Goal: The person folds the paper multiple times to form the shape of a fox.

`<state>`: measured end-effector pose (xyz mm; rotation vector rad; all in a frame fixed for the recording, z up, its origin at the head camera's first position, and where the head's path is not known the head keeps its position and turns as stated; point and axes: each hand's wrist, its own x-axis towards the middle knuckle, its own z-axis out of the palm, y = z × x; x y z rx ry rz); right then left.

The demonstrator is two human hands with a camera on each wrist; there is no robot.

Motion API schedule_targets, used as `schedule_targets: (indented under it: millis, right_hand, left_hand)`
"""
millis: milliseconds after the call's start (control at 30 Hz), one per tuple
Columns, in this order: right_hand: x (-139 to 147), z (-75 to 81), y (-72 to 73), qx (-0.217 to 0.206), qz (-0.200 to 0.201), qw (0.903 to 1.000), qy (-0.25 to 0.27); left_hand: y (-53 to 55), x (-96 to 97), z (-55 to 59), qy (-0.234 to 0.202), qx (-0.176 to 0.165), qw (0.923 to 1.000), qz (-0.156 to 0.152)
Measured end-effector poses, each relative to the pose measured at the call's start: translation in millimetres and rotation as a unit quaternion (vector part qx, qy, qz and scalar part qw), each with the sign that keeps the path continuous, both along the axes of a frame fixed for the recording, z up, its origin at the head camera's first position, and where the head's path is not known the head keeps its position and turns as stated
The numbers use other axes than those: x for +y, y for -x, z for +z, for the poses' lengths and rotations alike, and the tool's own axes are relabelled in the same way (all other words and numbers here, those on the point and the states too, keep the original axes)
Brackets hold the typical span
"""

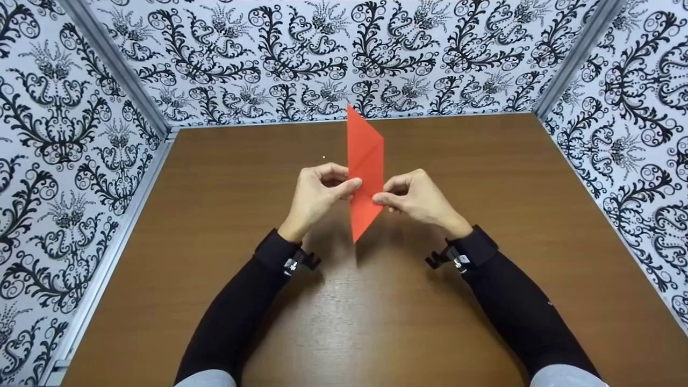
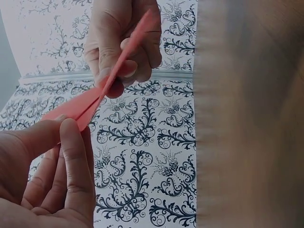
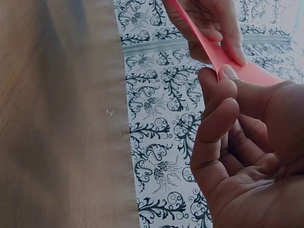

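A folded sheet of red paper (image 1: pixel 366 161) stands upright above the table in the head view, with pointed ends at top and bottom and a slanting crease. My left hand (image 1: pixel 318 192) pinches its left edge, thumb on the near face. On the right edge, a little lower, my right hand (image 1: pixel 416 198) pinches it between thumb and fingers. The left wrist view shows the red paper (image 2: pixel 78 105) nearly edge-on, its layers slightly parted. In the right wrist view the thumb lies on the paper (image 3: pixel 256 74) and the index finger sits behind it.
A brown wooden table (image 1: pixel 215 301) spreads below both hands. Panels with black floral scrolls (image 1: pixel 301 48) enclose it at the back and both sides, joined by grey metal posts (image 1: pixel 115 64). A tiny white speck (image 1: pixel 323 157) lies on the table beyond the left hand.
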<state>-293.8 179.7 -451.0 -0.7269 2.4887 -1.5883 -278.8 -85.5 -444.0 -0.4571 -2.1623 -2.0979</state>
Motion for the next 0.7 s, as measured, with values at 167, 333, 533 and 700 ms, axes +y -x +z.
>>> schedule_targets:
  millis: [167, 333, 533, 700]
  right_hand:
    - [-1, 0.1, -2.5, 0.004, 0.005, 0.9999, -0.010]
    - [1, 2.4, -3.6, 0.014, 0.007, 0.9998, -0.010]
    - [7, 6.1, 1.1, 0.022, 0.000, 0.9997, -0.006]
    - [16, 13.4, 5.7, 0.049, -0.028, 0.9984, -0.005]
  left_hand:
    - [0.7, -0.8, 1.8, 0.016, 0.006, 0.9998, 0.005]
    - [1.1, -4.2, 1.7, 0.050, 0.015, 0.9984, 0.022]
    - [1.0, -8.3, 0.2, 0.071, 0.027, 0.9966, 0.032]
    - [0.7, -7.9, 0.4, 0.111, 0.032, 0.9924, 0.044]
